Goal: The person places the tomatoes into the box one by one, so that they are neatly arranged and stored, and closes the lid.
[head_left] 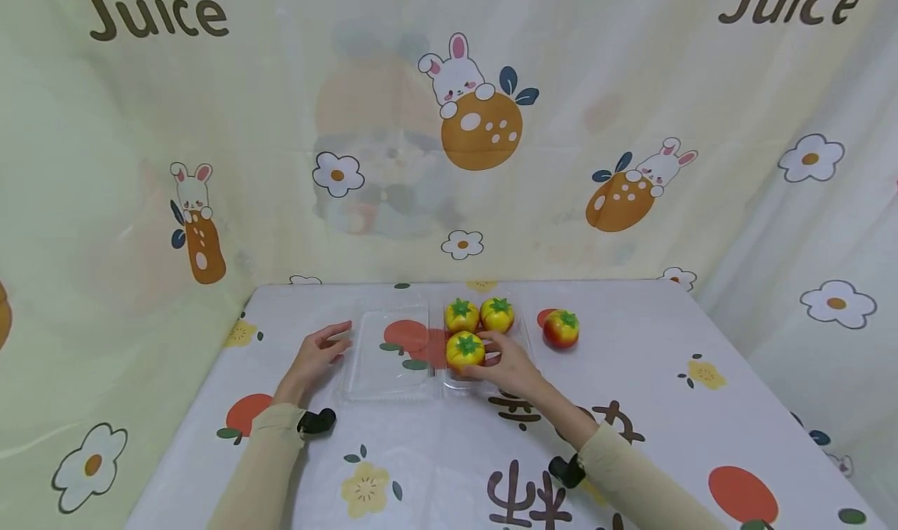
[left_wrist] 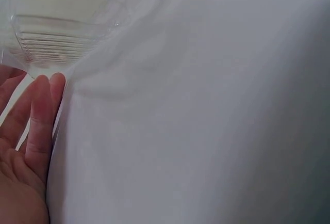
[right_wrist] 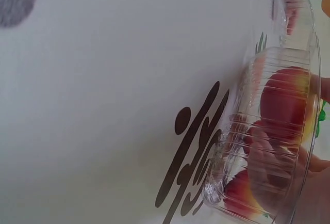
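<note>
A clear plastic clamshell box lies unfolded on the table, its lid (head_left: 388,394) to the left and its base (head_left: 459,383) to the right. Two round yellow-and-red fruits with green leafy tops, a left one (head_left: 461,314) and a right one (head_left: 497,313), sit in the far part of the base. My right hand (head_left: 514,371) pinches a third such fruit (head_left: 465,351) between thumb and fingers in the near left part. Through the ribbed wall, the right wrist view shows this fruit's red side (right_wrist: 283,102). My left hand (head_left: 319,360) rests beside the lid's left edge, fingers extended and holding nothing.
Another red-and-yellow fruit (head_left: 561,329) stands on the table to the right of the box. A printed cloth (head_left: 631,405) covers the table, and patterned curtains (head_left: 393,257) hang behind it and on both sides.
</note>
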`<action>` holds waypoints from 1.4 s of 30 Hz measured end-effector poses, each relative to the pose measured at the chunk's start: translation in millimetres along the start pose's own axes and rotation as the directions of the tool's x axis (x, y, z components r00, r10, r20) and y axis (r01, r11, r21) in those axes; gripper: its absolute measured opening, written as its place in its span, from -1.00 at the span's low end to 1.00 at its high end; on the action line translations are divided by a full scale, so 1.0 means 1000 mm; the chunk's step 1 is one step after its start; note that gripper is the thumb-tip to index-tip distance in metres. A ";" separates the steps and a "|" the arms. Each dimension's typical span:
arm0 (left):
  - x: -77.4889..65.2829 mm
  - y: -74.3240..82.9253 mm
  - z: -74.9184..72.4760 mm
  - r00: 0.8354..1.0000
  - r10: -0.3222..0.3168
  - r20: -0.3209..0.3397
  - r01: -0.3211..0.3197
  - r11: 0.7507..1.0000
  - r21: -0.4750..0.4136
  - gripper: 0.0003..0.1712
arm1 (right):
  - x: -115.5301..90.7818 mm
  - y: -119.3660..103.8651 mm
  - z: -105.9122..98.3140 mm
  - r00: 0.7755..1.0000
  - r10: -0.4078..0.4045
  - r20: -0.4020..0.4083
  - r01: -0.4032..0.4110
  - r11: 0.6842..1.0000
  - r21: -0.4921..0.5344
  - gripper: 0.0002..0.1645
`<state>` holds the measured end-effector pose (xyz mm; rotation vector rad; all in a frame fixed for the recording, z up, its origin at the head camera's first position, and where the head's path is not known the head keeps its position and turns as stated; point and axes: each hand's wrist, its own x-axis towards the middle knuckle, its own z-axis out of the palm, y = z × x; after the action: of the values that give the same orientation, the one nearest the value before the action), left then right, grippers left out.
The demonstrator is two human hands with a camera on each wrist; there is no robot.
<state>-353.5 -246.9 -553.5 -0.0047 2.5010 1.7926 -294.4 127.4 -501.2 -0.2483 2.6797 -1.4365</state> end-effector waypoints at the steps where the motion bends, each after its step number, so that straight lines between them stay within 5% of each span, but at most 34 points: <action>1: 0.000 0.000 0.000 1.000 -0.003 -0.002 0.003 1.000 0.000 -0.48 | 0.000 0.000 0.000 1.000 0.002 0.002 -0.002 1.000 -0.008 -0.16; 32: 0.000 0.002 -0.001 1.000 0.009 -0.008 -0.009 1.000 -0.008 -0.50 | 0.007 -0.005 -0.014 0.985 0.092 0.146 -0.073 0.989 -0.132 -0.13; 42: -0.001 0.000 -0.002 1.000 0.004 0.005 -0.005 1.000 0.008 -0.48 | 0.009 -0.012 -0.041 0.993 -0.002 0.119 0.019 0.990 -0.143 -0.18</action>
<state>-353.0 -248.5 -552.4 0.0062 2.5070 1.7812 -308.8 152.6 -468.6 -0.3469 2.6908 -1.1916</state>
